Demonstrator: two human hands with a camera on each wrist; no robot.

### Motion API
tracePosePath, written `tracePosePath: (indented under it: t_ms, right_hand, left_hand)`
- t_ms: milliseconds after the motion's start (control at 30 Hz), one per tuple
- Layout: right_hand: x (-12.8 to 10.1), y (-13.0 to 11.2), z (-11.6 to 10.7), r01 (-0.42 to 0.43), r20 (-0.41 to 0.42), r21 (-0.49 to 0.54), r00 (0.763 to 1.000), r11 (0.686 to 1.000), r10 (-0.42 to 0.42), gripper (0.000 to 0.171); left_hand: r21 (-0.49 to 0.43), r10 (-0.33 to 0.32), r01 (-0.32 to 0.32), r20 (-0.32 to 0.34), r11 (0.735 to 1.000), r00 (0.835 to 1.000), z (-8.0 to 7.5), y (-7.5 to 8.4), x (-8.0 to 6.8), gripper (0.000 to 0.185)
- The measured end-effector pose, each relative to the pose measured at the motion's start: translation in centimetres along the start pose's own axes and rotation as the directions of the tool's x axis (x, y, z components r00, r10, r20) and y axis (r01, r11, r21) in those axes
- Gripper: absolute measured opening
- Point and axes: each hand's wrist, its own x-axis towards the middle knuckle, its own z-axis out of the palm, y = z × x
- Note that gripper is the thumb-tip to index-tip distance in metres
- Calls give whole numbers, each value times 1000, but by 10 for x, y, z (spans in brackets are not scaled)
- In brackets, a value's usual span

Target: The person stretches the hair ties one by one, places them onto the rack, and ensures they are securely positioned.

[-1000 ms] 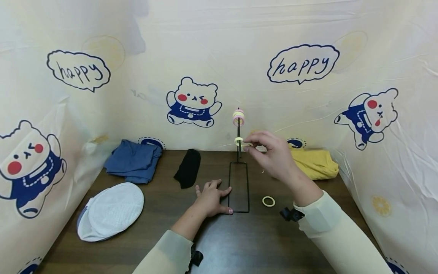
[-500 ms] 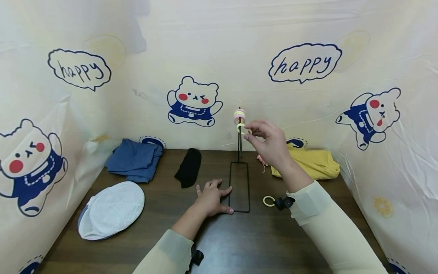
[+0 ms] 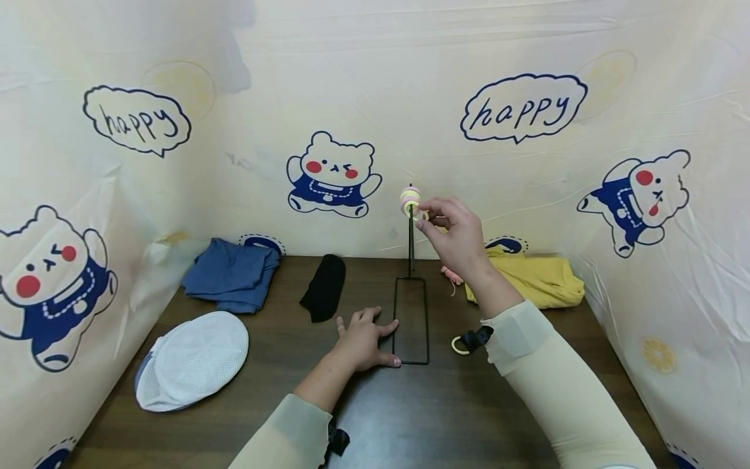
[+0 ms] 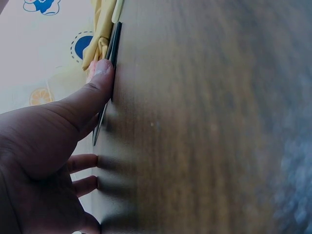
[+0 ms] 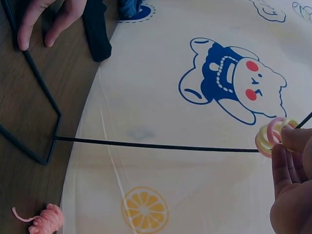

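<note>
A black wire stand [image 3: 427,319] has its rectangular base flat on the table and a thin upright at the back. My left hand [image 3: 360,342] rests spread beside the base, thumb and forefinger touching its left bar; the left wrist view shows the thumb [image 4: 100,80] against the bar. Pink and yellow rings [image 3: 410,195] hang together at the top of the stand. My right hand [image 3: 463,238] pinches a pale yellow ring [image 3: 419,214] between thumb and fingertips, right up against the others. In the right wrist view the fingers partly cover the rings [image 5: 265,139].
Another pale yellow ring [image 3: 454,345] lies on the table, partly behind the right wrist strap. Around the back stand a pink yarn bundle [image 3: 451,275], yellow cloth [image 3: 533,280], a black sock [image 3: 325,286] and blue cloth [image 3: 231,273]. A white cap [image 3: 193,361] sits at left.
My right hand has risen along the upright, bringing the pinched yellow ring from below up to the hanging rings. The pink yarn bundle has come into view. My left hand stays put.
</note>
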Motion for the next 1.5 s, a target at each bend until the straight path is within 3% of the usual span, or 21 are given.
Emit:
tracePosePath:
  t_ms: [300, 700, 900, 1267, 1500]
  right_hand:
    - [-5, 3, -3, 1, 1, -14, 1000, 1000, -1, 23]
    - [-41, 11, -15, 70, -5, 9, 998, 997, -70, 23]
    - [-60, 14, -22, 66, 26, -51, 998, 997, -65, 24]
    - [-96, 21, -34, 171, 79, -66, 983, 983, -165, 24]
    - [-119, 30, -41, 152, 105, -121, 985, 981, -140, 29]
  left_hand:
    - [-4, -3, 3, 4, 1000, 1000, -3, 1, 0, 89]
    - [-7, -8, 8, 3, 1000, 1000, -5, 1, 2, 89]
    - [-9, -7, 7, 3, 1000, 1000, -4, 1, 2, 90]
    - [-21, -10, 10, 8, 1000, 1000, -1, 0, 0, 89]
    - [-22, -7, 7, 5, 1000, 1000, 1, 0, 0, 88]
